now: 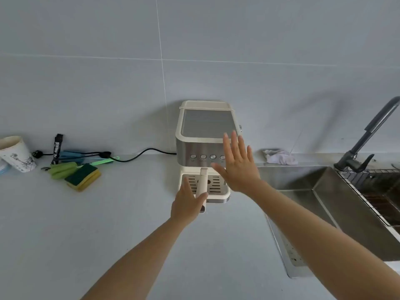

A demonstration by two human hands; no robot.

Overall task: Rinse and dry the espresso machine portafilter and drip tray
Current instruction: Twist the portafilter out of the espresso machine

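The portafilter [203, 180] handle is pointing straight toward the person, the left hand [187, 204] is touching it, whether gripping I cannot tell, and the right hand [238, 167] is hovering with fingers spread before the machine [205, 123].

Nothing can be read. White print on the black strap [58, 148] and a tiny mark on the espresso machine [194, 148] base are too blurred.

Part of the cream portafilter handle [203, 182] is covered by the left hand [187, 205]; its far end is concealed under the cream-and-steel espresso machine [201, 146].
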